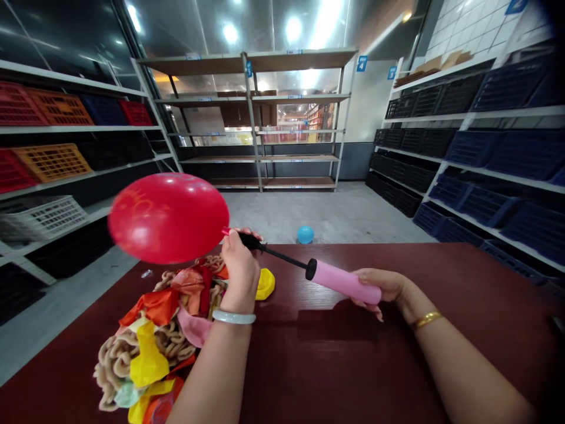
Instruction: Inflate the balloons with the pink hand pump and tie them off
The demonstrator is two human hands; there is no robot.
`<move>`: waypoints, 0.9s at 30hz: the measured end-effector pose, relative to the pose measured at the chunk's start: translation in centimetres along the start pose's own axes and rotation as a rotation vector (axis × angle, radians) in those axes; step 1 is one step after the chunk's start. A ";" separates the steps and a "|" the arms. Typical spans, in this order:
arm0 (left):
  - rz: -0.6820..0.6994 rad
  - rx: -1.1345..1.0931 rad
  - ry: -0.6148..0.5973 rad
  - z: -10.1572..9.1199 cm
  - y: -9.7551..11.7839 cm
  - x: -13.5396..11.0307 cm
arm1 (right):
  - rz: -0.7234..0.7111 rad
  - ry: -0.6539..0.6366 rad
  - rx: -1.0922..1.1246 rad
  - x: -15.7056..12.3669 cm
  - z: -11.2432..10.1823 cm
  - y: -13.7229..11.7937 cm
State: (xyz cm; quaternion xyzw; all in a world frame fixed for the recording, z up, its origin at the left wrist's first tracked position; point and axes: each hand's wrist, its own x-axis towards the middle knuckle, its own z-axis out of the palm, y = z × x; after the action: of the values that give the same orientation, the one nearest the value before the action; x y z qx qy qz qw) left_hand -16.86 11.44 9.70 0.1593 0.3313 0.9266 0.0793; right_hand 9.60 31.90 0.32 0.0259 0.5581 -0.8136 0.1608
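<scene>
A red inflated balloon floats above the left part of the dark red table, its neck fitted on the black nozzle of a pink hand pump. My left hand is closed around the balloon's neck and the nozzle tip. My right hand wraps the pink pump handle from behind, with the black rod partly drawn out between the two hands.
A heap of limp balloons in orange, yellow, red and beige lies on the table under my left arm, with a yellow one beside the wrist. A blue balloon rests on the floor beyond. Shelves with crates line both sides.
</scene>
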 end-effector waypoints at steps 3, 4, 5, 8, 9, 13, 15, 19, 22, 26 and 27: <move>0.011 -0.010 0.012 -0.5 0.5 0.8 | 0.015 0.048 -0.024 -0.7 -0.4 -0.1; 0.012 -0.015 0.010 -0.5 0.5 0.8 | 0.014 0.057 -0.030 -0.7 -0.4 -0.1; 0.013 -0.021 0.007 -0.5 0.3 0.7 | 0.011 0.061 -0.036 -0.7 -0.4 -0.2; 0.004 -0.027 -0.004 0.1 -0.4 -0.2 | -0.033 0.056 -0.043 -0.1 0.2 -0.4; -0.009 -0.024 -0.016 0.4 -0.8 -0.7 | -0.056 0.052 -0.039 0.2 0.6 -0.5; -0.085 -0.010 -0.100 1.6 -2.3 -3.2 | -0.134 0.032 -0.010 1.9 2.5 -0.8; -0.123 -0.012 -0.137 2.0 -2.9 -4.3 | -0.168 0.031 0.010 2.7 3.4 -0.7; -0.133 -0.032 -0.171 2.3 -3.1 -5.1 | -0.189 0.017 0.026 3.8 4.6 -0.5; -0.112 -0.038 -0.166 2.1 -3.0 -4.9 | -0.180 0.030 0.005 4.1 5.2 -0.7; -0.089 -0.004 -0.178 2.2 -3.2 -5.3 | -0.164 0.152 -0.146 4.6 6.4 -1.5; -0.091 0.010 -0.189 2.3 -3.3 -5.7 | -0.169 0.198 -0.219 4.7 6.8 -1.7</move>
State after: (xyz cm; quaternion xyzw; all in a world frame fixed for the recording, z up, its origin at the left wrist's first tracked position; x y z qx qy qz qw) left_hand -10.59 13.91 7.91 0.2313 0.3338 0.9012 0.1514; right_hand 5.57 25.15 3.40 0.0415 0.6568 -0.7520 0.0380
